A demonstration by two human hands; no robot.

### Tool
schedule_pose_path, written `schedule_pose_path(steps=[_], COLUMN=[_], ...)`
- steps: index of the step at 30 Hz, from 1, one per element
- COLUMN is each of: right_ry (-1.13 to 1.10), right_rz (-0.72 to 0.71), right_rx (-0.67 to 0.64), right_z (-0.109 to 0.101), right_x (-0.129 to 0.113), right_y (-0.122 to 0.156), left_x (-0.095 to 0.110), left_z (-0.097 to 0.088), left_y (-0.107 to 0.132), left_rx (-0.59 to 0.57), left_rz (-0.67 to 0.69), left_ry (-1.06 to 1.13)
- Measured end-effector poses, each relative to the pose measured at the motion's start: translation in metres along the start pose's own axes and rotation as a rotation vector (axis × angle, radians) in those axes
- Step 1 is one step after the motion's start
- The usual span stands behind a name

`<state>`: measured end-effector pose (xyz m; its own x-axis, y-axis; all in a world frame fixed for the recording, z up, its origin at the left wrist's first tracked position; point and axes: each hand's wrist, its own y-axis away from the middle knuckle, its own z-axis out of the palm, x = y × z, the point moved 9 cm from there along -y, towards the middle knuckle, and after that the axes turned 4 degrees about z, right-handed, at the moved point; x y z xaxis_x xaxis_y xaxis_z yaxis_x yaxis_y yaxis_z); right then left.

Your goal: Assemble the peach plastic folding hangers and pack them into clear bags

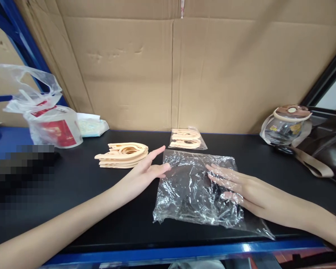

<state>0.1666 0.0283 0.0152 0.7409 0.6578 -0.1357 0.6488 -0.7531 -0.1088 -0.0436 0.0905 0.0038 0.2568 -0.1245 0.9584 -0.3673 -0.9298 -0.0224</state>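
A crumpled clear plastic bag [190, 190] lies flat near the front of the black tabletop. My left hand [145, 168] reaches to its left edge, index finger stretched out and thumb tip touching the film. From the right, my right hand [243, 188] has its fingers spread at the bag, with film showing over the fingertips; whether they are inside the bag I cannot tell. Just behind my left hand is a stack of cream folding hangers [123, 155]. Farther back, a small clear packet [187, 138] contains similar cream hangers.
At the back left stand a tissue roll [56, 125] in a plastic carrier bag and a pale soft packet [91, 125]. A clear jar [287, 125] with a strap and a dark bag [322, 145] occupy the right. Cardboard [123, 74] walls the back; a blue rail [162, 257] edges the front.
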Motion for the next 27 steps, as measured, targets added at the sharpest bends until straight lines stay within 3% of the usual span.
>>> schedule_pose_path(steps=[6,11,13,16,21,27], right_ry=[-0.047,-0.086,-0.044,0.033,0.125,0.226], right_rz=[-0.009,0.012,0.018,-0.015,-0.098,-0.139], right_rx=[0.145,0.553,0.662,0.734,0.764,0.757], right_z=[-0.011,-0.045,-0.055,-0.065,-0.071,-0.074], right_x=[0.008,0.013,0.012,0.006,-0.006,-0.022], right_y=[0.014,0.034,0.042,0.047,0.043,0.036], left_x=[0.034,0.052,0.053,0.046,0.041,0.043], left_z=[-0.015,-0.08,-0.106,-0.135,-0.146,-0.138], left_y=[0.031,0.028,0.017,0.001,-0.009,-0.016], left_rx=[0.041,0.116,0.094,0.079,0.063,-0.012], left_rz=[0.198,0.343,0.369,0.266,0.138,0.191], left_ry=[-0.419,-0.859,-0.909,-0.859,-0.756,-0.786])
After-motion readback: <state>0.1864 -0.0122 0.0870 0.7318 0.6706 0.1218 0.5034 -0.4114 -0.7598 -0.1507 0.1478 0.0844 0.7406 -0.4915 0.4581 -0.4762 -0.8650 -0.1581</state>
